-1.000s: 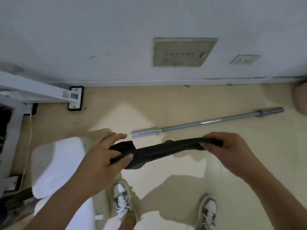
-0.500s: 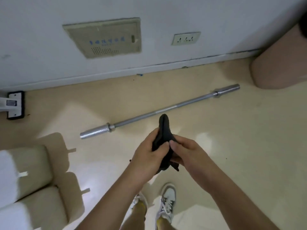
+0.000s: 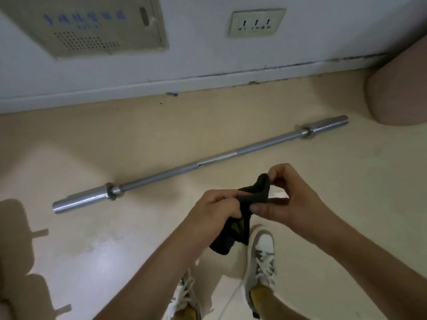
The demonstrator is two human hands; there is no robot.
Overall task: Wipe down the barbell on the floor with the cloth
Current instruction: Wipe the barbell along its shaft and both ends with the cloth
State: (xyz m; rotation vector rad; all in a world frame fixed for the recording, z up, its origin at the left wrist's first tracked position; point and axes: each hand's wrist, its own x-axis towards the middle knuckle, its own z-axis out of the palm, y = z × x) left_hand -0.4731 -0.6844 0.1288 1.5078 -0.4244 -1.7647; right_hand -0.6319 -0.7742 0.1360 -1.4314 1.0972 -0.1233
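A bare steel barbell [image 3: 208,161] lies on the beige floor, slanting from lower left to upper right, parallel to the wall. Both my hands are above the floor, on the near side of the bar and apart from it. My left hand [image 3: 215,210] grips the middle of a bunched black cloth [image 3: 250,204]. My right hand [image 3: 288,192] pinches the cloth's upper end between thumb and fingers. The cloth's lower end hangs below my left hand.
A white wall with a baseboard [image 3: 138,88], a beige panel [image 3: 92,26] and a socket plate [image 3: 255,23] runs behind the bar. A pinkish rounded object [image 3: 399,88] stands at the right end. My two shoes [image 3: 261,252] are on the floor beneath my hands.
The cloth, stretched wide between my hands a second ago, is now bunched between them. The view has swung right and come closer to the barbell.
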